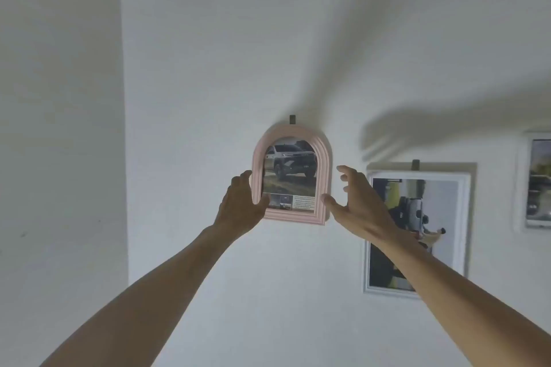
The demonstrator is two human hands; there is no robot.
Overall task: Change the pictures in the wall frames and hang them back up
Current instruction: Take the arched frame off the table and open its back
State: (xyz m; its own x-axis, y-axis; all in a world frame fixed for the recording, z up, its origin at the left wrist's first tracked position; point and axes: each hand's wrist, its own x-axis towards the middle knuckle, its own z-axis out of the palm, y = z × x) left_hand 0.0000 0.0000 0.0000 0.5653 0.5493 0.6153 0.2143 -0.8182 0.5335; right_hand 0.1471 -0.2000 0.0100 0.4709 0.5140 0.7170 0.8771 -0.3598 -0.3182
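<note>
A pink arched frame (323,185) with a picture of a grey car hangs on the white wall under a small dark hook (292,119). My left hand (241,205) grips its lower left edge, thumb over the front. My right hand (356,202) is spread open at the frame's right side, thumb tip at the lower right corner, fingers off the frame. A white rectangular frame (463,217) with a picture hangs to the right on another hook (415,164), partly hidden by my right forearm.
A third white frame (526,182) shows at the right edge of view. A wall corner (123,128) runs vertically on the left. Shadows of my arms fall across the wall above the frames.
</note>
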